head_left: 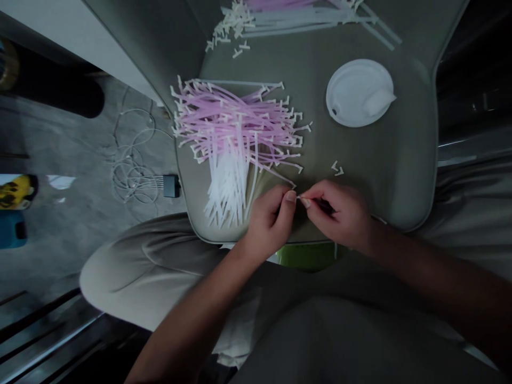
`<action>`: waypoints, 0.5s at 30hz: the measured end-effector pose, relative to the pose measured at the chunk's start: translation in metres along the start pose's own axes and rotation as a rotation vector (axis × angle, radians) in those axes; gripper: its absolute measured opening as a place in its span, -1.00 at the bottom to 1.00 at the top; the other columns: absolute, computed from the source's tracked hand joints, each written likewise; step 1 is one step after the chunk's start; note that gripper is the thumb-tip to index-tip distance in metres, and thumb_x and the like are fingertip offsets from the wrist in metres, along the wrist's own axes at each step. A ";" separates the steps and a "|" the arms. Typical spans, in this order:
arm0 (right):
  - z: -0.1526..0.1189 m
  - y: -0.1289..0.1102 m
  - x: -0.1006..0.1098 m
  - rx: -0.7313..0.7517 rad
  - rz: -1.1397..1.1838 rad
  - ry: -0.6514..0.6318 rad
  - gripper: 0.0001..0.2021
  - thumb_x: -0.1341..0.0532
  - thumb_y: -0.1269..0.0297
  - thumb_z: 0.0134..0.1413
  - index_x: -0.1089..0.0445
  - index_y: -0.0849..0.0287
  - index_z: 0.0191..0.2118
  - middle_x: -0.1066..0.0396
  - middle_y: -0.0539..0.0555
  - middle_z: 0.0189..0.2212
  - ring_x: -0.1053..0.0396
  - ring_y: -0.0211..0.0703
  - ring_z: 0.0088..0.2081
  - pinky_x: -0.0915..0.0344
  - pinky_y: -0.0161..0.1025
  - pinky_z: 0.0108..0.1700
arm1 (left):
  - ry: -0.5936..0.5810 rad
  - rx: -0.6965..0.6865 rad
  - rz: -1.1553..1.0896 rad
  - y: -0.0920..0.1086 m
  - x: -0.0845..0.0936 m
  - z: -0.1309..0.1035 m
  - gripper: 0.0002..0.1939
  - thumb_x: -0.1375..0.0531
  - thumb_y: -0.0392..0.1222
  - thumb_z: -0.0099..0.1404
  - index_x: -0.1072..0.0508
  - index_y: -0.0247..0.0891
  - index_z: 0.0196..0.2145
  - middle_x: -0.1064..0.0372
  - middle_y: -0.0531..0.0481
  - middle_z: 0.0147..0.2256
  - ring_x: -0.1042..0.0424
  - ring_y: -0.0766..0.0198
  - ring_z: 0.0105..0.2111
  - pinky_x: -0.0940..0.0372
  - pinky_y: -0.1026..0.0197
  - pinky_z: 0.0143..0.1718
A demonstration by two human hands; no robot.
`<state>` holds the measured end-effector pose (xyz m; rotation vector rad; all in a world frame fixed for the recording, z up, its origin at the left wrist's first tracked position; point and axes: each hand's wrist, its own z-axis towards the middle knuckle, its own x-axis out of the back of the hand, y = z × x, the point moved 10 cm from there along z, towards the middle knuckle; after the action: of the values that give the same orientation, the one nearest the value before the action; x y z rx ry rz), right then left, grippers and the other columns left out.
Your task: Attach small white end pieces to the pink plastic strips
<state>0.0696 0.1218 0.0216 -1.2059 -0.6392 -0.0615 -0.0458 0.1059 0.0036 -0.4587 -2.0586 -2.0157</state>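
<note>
While my left hand (270, 216) and right hand (344, 213) pinch a tiny white piece (298, 197) between their fingertips, its visible length running crosswise between them, the heap of thin pink tubes with white angled ends (236, 120) lies beyond, leftward, nearer my left. I can read no writing.

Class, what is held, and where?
A small white piece, pinched at opposite ends by the left hand and right hand; its exact shape is unclear.
</note>
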 end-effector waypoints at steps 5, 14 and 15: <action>-0.001 0.002 -0.001 -0.013 -0.006 -0.005 -0.94 -0.19 0.42 0.13 -0.36 0.11 -0.31 -0.48 -0.07 -0.47 -0.32 -0.34 -0.50 -0.21 -0.33 -0.43 | -0.011 -0.006 0.010 0.001 -0.001 0.000 -0.61 0.01 -0.05 0.47 -0.20 -0.22 -0.51 -0.10 0.12 -0.59 -0.11 0.38 -0.55 -0.04 0.23 -0.50; 0.000 0.002 -0.001 -0.012 -0.003 -0.011 -0.94 -0.20 0.43 0.13 -0.36 0.12 -0.32 -0.47 -0.07 -0.47 -0.33 -0.34 -0.50 -0.20 -0.34 -0.43 | -0.029 -0.007 0.011 0.001 -0.002 0.001 -0.60 0.02 -0.03 0.47 -0.16 -0.21 -0.52 -0.06 0.12 -0.59 -0.08 0.37 -0.56 -0.01 0.22 -0.51; 0.000 0.002 -0.002 -0.017 -0.001 -0.016 -0.94 -0.19 0.43 0.13 -0.36 0.12 -0.32 -0.47 -0.07 -0.47 -0.33 -0.34 -0.49 -0.21 -0.34 -0.42 | -0.031 -0.002 0.015 0.001 -0.002 0.001 -0.59 0.02 -0.03 0.47 -0.16 -0.21 -0.53 -0.06 0.12 -0.59 -0.08 0.37 -0.56 -0.01 0.22 -0.51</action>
<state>0.0689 0.1225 0.0189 -1.2239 -0.6538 -0.0582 -0.0433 0.1068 0.0034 -0.5071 -2.0648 -2.0152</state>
